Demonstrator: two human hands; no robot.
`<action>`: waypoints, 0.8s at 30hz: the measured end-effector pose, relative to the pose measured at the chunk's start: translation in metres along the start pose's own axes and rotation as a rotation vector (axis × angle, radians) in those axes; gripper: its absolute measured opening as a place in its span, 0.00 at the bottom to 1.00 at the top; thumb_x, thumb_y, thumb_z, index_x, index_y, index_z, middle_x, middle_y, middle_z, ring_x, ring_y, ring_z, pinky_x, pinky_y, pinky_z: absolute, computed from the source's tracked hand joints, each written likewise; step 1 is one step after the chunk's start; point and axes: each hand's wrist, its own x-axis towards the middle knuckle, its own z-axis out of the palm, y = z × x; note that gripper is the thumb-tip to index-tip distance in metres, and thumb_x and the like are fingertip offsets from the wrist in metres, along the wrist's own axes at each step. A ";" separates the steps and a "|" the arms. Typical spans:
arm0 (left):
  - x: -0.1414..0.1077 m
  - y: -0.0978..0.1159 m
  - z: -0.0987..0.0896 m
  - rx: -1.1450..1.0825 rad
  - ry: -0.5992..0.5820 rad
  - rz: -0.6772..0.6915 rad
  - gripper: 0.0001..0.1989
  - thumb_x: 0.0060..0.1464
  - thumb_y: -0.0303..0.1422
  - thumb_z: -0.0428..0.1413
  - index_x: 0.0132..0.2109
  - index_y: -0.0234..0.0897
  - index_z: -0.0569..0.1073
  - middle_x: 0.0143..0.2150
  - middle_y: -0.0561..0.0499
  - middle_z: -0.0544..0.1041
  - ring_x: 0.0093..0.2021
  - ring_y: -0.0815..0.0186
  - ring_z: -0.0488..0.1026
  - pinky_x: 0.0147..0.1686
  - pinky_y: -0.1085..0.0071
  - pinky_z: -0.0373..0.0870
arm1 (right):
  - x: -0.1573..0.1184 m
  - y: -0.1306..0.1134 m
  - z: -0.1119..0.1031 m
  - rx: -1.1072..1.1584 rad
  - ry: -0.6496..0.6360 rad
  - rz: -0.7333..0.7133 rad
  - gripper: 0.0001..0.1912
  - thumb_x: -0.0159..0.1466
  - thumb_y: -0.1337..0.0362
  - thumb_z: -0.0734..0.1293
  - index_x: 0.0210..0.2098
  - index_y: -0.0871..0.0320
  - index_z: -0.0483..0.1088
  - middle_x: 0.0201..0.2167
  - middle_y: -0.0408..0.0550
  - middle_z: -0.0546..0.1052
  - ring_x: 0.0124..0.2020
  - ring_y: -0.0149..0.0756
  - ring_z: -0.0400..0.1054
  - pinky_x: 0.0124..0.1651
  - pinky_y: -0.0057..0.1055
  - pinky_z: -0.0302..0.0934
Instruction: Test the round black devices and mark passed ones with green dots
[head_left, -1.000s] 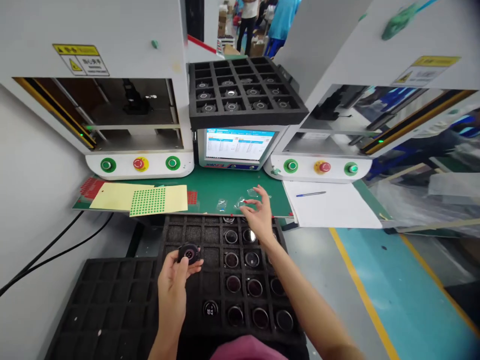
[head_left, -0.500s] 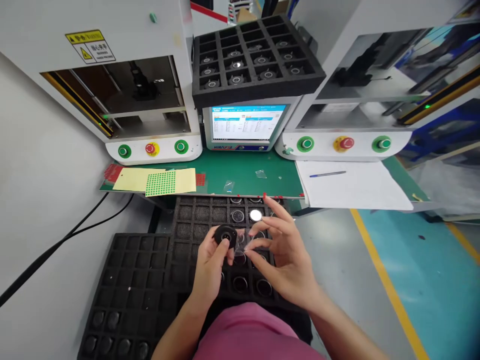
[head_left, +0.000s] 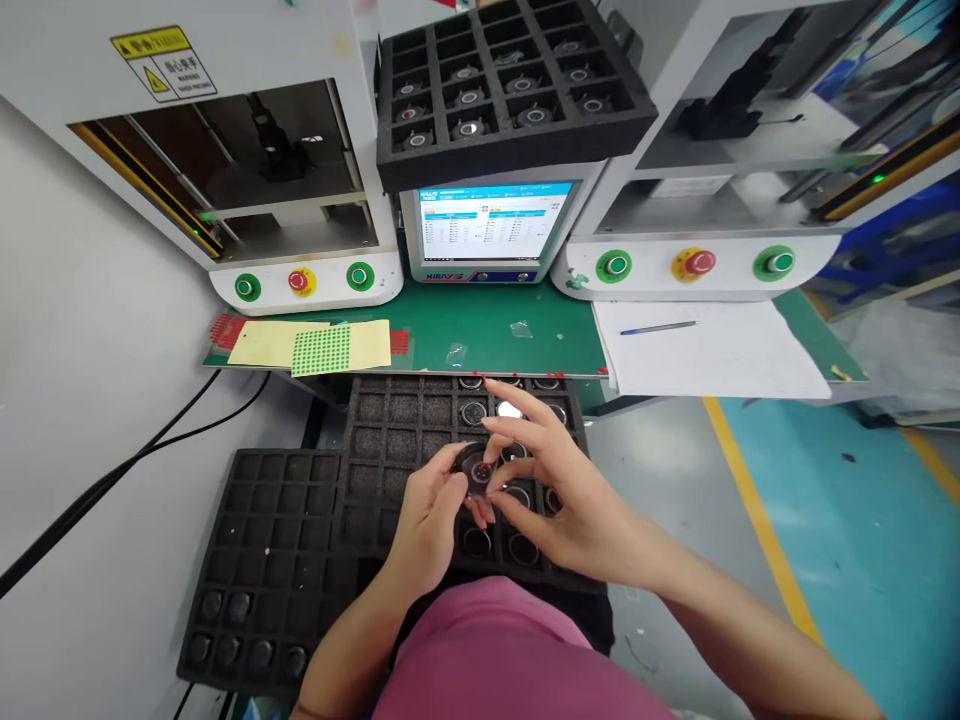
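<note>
My left hand (head_left: 429, 515) grips a round black smartwatch body (head_left: 471, 462) by its edge, with its back turned up. A small ring and a reddish spot show at the middle of that back. The fingertips of my right hand (head_left: 562, 485) pinch a small clear plastic film (head_left: 478, 488), which lies over or against the watch back; whether it is stuck there I cannot tell. Both hands are above a black foam tray (head_left: 386, 443), whose right-hand cells hold several round watch bodies (head_left: 523, 547).
A second foam tray (head_left: 259, 535) with several dark watch bodies lies lower left. Another tray (head_left: 517, 150) of watches rests above the monitor (head_left: 491, 228). Two press machines flank it. Sticker sheets (head_left: 321, 348), film scraps (head_left: 456, 354), paper (head_left: 712, 350) and a pen (head_left: 658, 328) lie on the green bench.
My right hand has moved left, bringing the clear film from beside the watch onto its back. My left hand has shifted slightly right with the watch. The camera view has tilted down a little.
</note>
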 end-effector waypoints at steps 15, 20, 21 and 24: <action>0.002 -0.002 0.001 0.124 0.169 0.083 0.15 0.57 0.41 0.55 0.43 0.32 0.73 0.21 0.54 0.72 0.21 0.70 0.70 0.24 0.75 0.68 | 0.005 0.001 0.014 -0.151 0.144 0.027 0.32 0.62 0.78 0.60 0.60 0.44 0.54 0.66 0.54 0.46 0.40 0.30 0.67 0.37 0.33 0.77; 0.004 -0.002 0.005 0.032 0.261 0.119 0.16 0.54 0.44 0.57 0.39 0.33 0.72 0.22 0.54 0.73 0.21 0.69 0.70 0.22 0.75 0.69 | 0.003 0.004 0.026 -0.018 0.334 0.141 0.28 0.60 0.75 0.64 0.56 0.46 0.58 0.65 0.53 0.48 0.39 0.29 0.68 0.33 0.30 0.77; 0.004 -0.003 0.004 0.029 0.267 0.123 0.16 0.55 0.44 0.57 0.39 0.33 0.72 0.22 0.53 0.74 0.21 0.69 0.71 0.23 0.74 0.69 | 0.002 0.005 0.026 -0.003 0.351 0.164 0.28 0.59 0.75 0.65 0.55 0.46 0.59 0.65 0.53 0.49 0.39 0.29 0.68 0.33 0.30 0.77; 0.004 -0.006 0.001 0.027 0.288 0.138 0.15 0.57 0.43 0.55 0.39 0.33 0.72 0.26 0.50 0.77 0.22 0.70 0.71 0.24 0.73 0.69 | 0.001 0.009 0.025 0.048 0.423 0.203 0.26 0.58 0.72 0.68 0.52 0.48 0.60 0.63 0.52 0.54 0.40 0.30 0.68 0.35 0.30 0.76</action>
